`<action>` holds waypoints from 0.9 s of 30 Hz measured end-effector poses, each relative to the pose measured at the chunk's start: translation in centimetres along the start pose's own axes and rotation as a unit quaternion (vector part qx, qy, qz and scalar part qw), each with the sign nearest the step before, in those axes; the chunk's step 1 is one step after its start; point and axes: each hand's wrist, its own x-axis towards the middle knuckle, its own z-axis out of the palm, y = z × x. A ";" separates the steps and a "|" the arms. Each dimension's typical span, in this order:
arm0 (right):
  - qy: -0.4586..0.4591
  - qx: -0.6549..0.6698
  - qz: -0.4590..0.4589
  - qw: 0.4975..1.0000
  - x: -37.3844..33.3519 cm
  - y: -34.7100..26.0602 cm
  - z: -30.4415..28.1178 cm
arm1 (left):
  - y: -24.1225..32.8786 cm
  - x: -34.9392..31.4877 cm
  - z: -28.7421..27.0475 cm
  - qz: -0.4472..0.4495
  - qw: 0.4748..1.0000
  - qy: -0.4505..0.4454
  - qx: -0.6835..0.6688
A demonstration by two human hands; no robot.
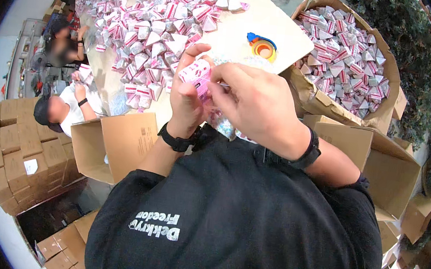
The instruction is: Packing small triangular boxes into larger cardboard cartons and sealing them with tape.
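Note:
My left hand is wrapped round a small pink-and-white printed piece with a purple-pink label, held upright in front of my chest. Against its right side, my right hand closes thumb and fingertips in a pinch; its fingers hide what lies between them. Clear, shiny wrapping shows just below both hands. Beyond the left hand spreads a large heap of wrapped wedge-shaped pieces with pink-and-white stripes. A blue-and-orange tape dispenser with yellow tape lies on the table past my right hand.
A big carton full of similar wedges stands at the right of the pale table. Open cartons stand at my left and right. Other people sit along the left side, near stacked boxes.

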 end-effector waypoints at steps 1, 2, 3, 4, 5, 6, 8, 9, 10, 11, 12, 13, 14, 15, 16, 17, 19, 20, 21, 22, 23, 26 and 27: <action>-0.001 -0.015 0.006 1.000 -0.1 -0.2 -0.1 | -0.2 0.0 0.1 0.003 1.000 -0.002 -0.012; 0.006 -0.013 0.008 1.000 -0.1 -0.2 -0.2 | -0.4 0.0 0.4 -0.003 1.000 0.001 0.004; 0.007 -0.028 0.009 1.000 -0.2 -0.2 -0.3 | -0.4 -0.1 0.7 -0.006 1.000 -0.004 0.008; 0.008 -0.042 0.011 0.999 -0.2 -0.2 -0.4 | -0.3 0.0 1.1 -0.018 1.000 0.011 0.001; 0.012 -0.041 0.014 0.999 -0.3 -0.1 -0.6 | -0.3 -0.1 1.4 -0.029 0.999 0.027 -0.007; 0.004 -0.044 0.013 0.999 -0.3 -0.1 -0.8 | -0.3 -0.1 1.2 -0.036 0.999 0.019 0.003; -0.001 -0.046 0.015 0.999 -0.5 0.1 -0.9 | -0.2 -0.2 1.8 -0.042 0.999 0.025 0.004; -0.007 -0.051 0.017 0.999 -0.5 0.2 -0.9 | -0.2 -0.2 1.9 -0.045 0.998 0.035 0.002; -0.013 -0.056 0.019 0.998 -0.6 0.2 -0.9 | -0.3 -0.1 1.9 -0.047 0.998 0.032 0.003; -0.011 -0.057 0.021 0.998 -0.6 0.4 -0.9 | -0.4 0.1 1.8 -0.046 0.999 0.026 0.005; -0.008 -0.054 0.021 0.998 -0.6 0.5 -0.8 | -0.4 0.3 1.8 -0.045 0.999 0.020 0.006; -0.005 -0.052 0.021 0.998 -0.5 0.6 -0.8 | -0.5 0.5 1.9 -0.046 0.999 0.019 0.006; -0.006 -0.054 0.023 0.998 -0.5 0.7 -0.9 | -0.6 0.6 2.0 -0.043 0.999 0.008 0.005; -0.003 -0.060 0.023 0.998 -0.5 0.7 -1.0 | -0.7 0.7 2.1 -0.039 0.999 -0.002 0.004; 0.000 -0.066 0.023 0.998 -0.5 0.7 -1.1 | -0.6 0.8 2.4 -0.040 0.999 -0.002 0.002; -0.001 -0.067 0.022 0.998 -0.5 0.7 -1.2 | -0.2 0.9 2.7 -0.041 0.999 -0.009 0.018; 0.007 -0.062 0.024 0.998 -0.5 0.9 -1.6 | -0.2 0.9 3.0 -0.041 0.998 -0.015 0.034; 0.007 -0.062 0.020 0.998 -0.5 0.9 -1.7 | -0.4 1.0 3.2 -0.033 0.998 -0.024 0.038; 0.019 -0.050 0.019 0.998 -0.7 1.0 -1.9 | -0.5 1.2 3.5 -0.024 0.998 -0.032 0.042; 0.030 -0.037 0.017 0.999 -0.9 1.2 -2.1 | -0.3 1.2 4.1 -0.032 0.998 -0.025 0.040; 0.023 -0.035 0.009 0.999 -0.8 1.3 -2.1 | 0.0 1.2 4.4 -0.024 0.999 -0.018 0.039; 0.027 -0.019 -0.008 0.999 -1.1 1.6 -2.4 | -0.1 0.9 4.3 -0.011 0.998 -0.036 0.047; 0.020 -0.020 -0.018 0.999 -1.2 1.5 -2.7 | -0.4 0.9 4.1 -0.001 0.999 -0.030 0.044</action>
